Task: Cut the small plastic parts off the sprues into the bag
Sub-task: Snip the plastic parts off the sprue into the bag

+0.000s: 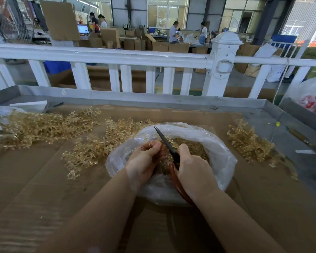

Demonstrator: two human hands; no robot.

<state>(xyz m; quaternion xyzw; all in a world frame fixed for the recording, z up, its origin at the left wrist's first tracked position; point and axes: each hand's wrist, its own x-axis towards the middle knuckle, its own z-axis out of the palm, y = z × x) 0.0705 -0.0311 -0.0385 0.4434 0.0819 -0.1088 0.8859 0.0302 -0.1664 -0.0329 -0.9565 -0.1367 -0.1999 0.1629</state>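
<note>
A clear plastic bag (221, 148) lies open on the cardboard-covered table, partly filled with small amber plastic parts (192, 147). Over its mouth my left hand (144, 159) pinches an amber sprue, mostly hidden by the fingers. My right hand (192, 167) grips red-handled scissors (167, 143), whose dark blades point up and away beside the left thumb. Piles of amber sprues (44, 126) spread over the table's left and centre (91, 148), and a smaller pile (248, 141) lies to the right of the bag.
A white railing (117, 57) runs along the table's far edge. A second plastic bag with red contents (310, 99) sits at the far right. A white block (29, 105) lies at the back left. People and cardboard boxes fill the workshop beyond.
</note>
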